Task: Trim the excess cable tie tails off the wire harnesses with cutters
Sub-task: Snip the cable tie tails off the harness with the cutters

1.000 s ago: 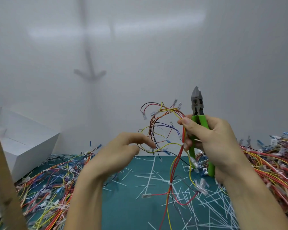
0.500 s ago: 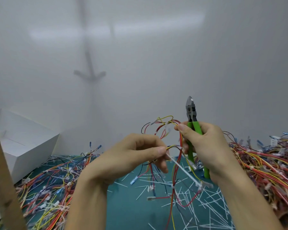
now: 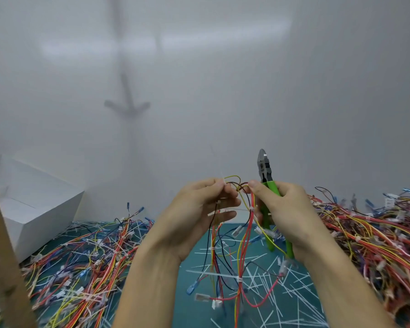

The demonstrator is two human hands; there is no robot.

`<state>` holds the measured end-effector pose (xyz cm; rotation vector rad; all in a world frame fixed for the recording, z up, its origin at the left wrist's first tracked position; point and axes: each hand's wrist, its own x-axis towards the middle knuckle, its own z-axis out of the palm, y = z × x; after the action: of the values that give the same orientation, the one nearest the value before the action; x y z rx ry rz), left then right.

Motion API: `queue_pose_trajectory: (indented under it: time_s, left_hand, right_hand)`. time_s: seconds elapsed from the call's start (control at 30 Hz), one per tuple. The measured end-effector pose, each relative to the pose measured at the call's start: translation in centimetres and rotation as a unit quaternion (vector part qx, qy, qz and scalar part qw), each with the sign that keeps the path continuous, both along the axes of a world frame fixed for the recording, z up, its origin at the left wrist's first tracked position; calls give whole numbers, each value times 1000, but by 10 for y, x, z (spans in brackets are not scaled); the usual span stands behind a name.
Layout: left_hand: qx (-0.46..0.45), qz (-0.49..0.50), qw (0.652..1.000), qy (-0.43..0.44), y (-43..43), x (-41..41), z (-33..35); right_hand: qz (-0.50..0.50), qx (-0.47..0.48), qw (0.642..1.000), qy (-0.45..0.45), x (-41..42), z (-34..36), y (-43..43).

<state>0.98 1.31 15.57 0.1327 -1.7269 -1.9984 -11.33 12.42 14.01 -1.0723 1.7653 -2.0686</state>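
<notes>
The harness (image 3: 241,247) is held up between both hands, above the desk (image 3: 194,256). Its top loop is pinched at 9 o'clock by the fingers of the left hand (image 3: 197,216) and at 3 o'clock by thumb and forefinger of the right hand (image 3: 287,216); the rest hangs toward 6 o'clock, down to the desk.

The cutters (image 3: 265,174) are gripped in the other fingers of the right hand, green handles against the palm, nose pointed to 12 o'clock; the jaws appear closed and are clear of any tie. A tie (image 3: 251,207) is seen on the red wires just below the right thumb; lower down, a long uncut tail (image 3: 213,273) sticks out toward 9 o'clock.

The step in hand is judged to be finding and presenting the next tail. It is best done with the wires held taut by the left hand and the tail turned out from the bundle; the right-hand pinch should be released so that the cutters can be tipped down. The blades should be laid flush against the tie's head, with no wire caught between them; thus no sharp stub is left and no insulation is nicked.

Cut tails (image 3: 282,292) are strewn at 5 o'clock; piles (image 3: 85,268) lie at 8 and 3 o'clock.
</notes>
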Motion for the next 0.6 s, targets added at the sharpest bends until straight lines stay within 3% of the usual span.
queue_pose_trajectory:
  time_s: [0.13,0.23,0.33,0.47,0.6]
  left_hand:
    - [21,34,999,-14,2,-3,2]
    - [33,65,997,-7,2,-3,2]
    - [33,88,996,0,0,-2,2]
    - [52,102,993,14,-3,-2,1]
    - [74,116,990,33,-3,-4,0]
  right_hand:
    - [1,12,1000,-15,-4,-3,-1]
    - [-39,41,998,26,-7,-4,-3]
    - [-91,73,987,109,-6,1,2]
    - [-167,127,944,253,5,11,13]
    - [-148,191,895,374,15,15,17]
